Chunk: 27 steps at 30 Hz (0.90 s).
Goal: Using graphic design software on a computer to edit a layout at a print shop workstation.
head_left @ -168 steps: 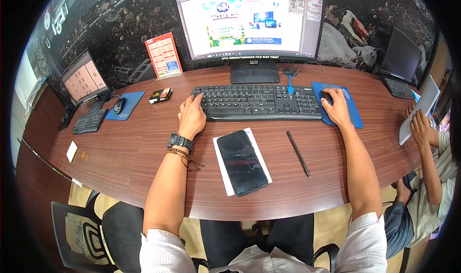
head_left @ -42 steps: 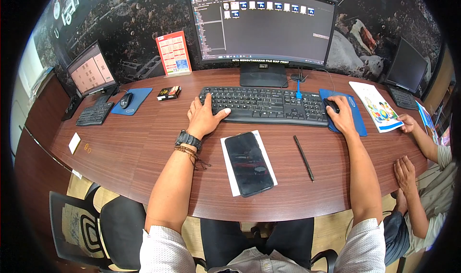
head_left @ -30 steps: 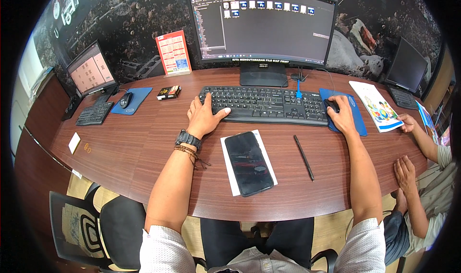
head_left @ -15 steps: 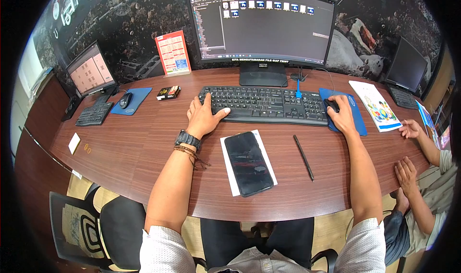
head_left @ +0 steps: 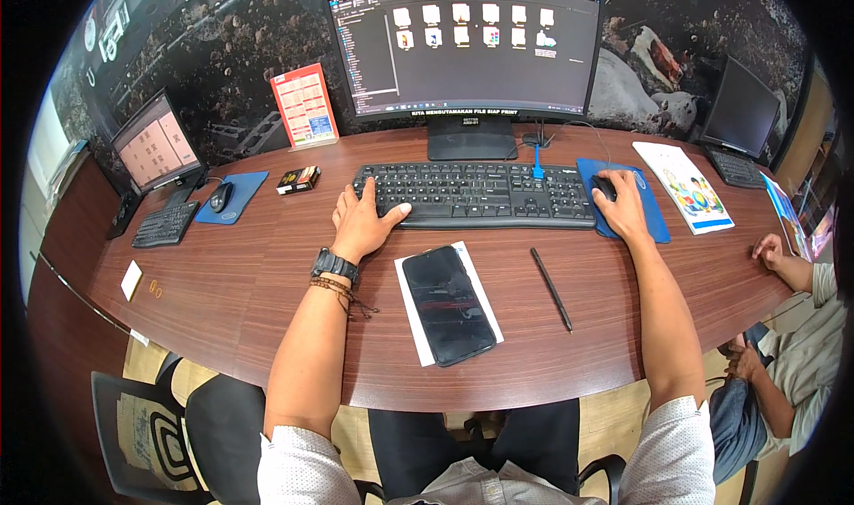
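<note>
My left hand lies at the left end of the black keyboard, its fingers spread and the thumb reaching right along the near edge. My right hand is curled over a black computer mouse on a blue mouse pad. Between my forearms a dark-screened phone rests on a white sheet of paper. To its right lies a slim black pen. Behind the keyboard the curved monitor shows rows of folder icons on a dark background.
A red calendar, small dark box and second mouse, keyboard and screen stand left. At right are a booklet, another screen and another person's hand. An office chair stands left.
The monitor has switched from file icons to folder icons. The other person's nearer hand has left the desk for the lap. My hands keep their places on the keyboard and mouse.
</note>
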{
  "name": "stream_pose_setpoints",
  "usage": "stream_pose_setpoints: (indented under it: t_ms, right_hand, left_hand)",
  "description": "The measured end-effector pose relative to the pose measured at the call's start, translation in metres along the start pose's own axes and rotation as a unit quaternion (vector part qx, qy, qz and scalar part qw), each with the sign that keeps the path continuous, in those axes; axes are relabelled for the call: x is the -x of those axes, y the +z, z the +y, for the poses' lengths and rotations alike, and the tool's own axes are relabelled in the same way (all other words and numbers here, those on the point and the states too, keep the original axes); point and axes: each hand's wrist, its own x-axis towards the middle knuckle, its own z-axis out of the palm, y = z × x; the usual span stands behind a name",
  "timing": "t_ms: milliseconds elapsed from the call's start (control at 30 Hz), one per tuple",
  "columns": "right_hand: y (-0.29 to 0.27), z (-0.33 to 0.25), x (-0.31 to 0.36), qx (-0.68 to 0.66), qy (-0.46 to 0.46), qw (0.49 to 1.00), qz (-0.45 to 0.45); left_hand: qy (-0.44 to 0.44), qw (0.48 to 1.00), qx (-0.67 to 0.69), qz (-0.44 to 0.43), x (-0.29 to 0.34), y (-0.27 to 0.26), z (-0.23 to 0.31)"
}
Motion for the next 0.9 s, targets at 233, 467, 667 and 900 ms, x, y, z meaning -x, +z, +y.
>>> stream_pose_setpoints:
  t_ms: [233,467,667,900]
  right_hand:
    - [-0.002,-0.002,0.001,0.006,0.003,1.000,0.000]
    - [-0.004,-0.007,0.002,-0.008,-0.013,1.000,-0.006]
    - [-0.004,-0.007,0.003,-0.003,-0.011,1.000,-0.013]
    - [-0.005,-0.011,0.002,-0.015,-0.006,1.000,-0.022]
  left_hand:
    - [0.000,1.000,-0.004,-0.007,-0.001,0.001,0.000]
    - [-0.003,1.000,-0.003,-0.004,0.000,-0.001,0.001]
    - [-0.006,1.000,-0.022,-0.003,-0.001,0.001,0.000]
    - [-0.008,1.000,-0.006,-0.007,-0.002,0.001,0.000]
